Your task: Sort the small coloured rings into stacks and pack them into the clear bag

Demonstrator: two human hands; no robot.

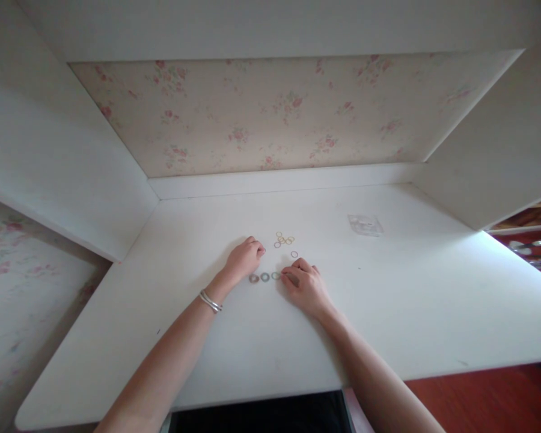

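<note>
My left hand point(246, 258) rests on the white table with its fingers curled closed; anything inside them is hidden. To its lower right lie a reddish ring point(250, 278) and a grey-green ring point(262, 277), side by side in a short row. A pale green ring point(273, 276) continues that row, right beside the fingertips of my right hand point(307, 287). Those fingers are bent and pinched together low over the table, and what they hold cannot be made out. Just beyond them lies a single pinkish ring point(291, 254). Farther back, several thin yellowish rings point(290, 241) form a loose, partly overlapping cluster.
A clear plastic bag point(365, 225) lies flat at the back right of the white table point(415, 300). White panels point(460, 144) enclose the table on both sides, and a low ledge point(288, 177) runs along the back under flowered wallpaper point(261, 114).
</note>
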